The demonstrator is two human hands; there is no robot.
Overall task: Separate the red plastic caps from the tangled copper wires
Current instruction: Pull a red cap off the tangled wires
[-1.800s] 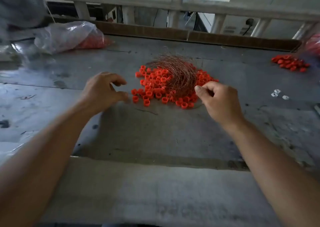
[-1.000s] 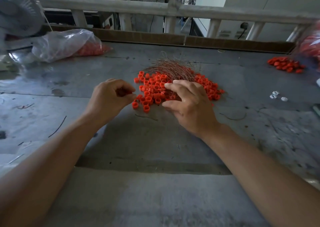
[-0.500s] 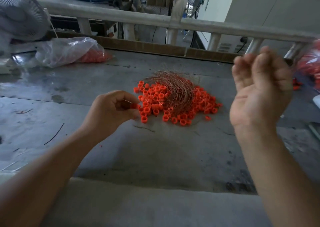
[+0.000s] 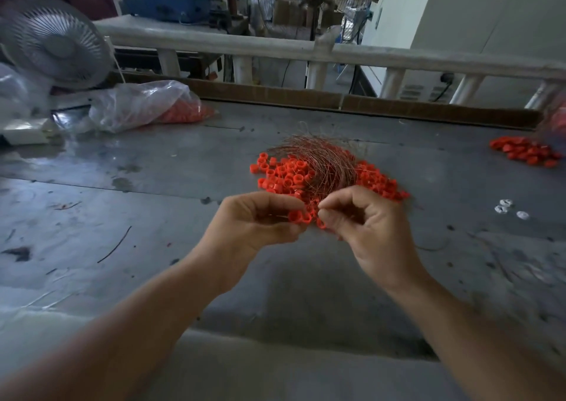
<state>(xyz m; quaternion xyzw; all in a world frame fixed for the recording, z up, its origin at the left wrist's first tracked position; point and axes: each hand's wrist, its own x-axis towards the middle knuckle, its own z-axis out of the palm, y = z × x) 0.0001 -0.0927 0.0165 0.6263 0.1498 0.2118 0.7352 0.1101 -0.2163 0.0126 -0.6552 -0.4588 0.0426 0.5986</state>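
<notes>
Fan, bag at left; copper wires top red caps (left hand pinches some; right hand pinches something unclear).

Both bare forearms reach forward, the hands nearly meeting. The left hand pinches red caps in curled fingers. The right hand presses thumb to forefinger, what it pinches too fine to tell.
</notes>
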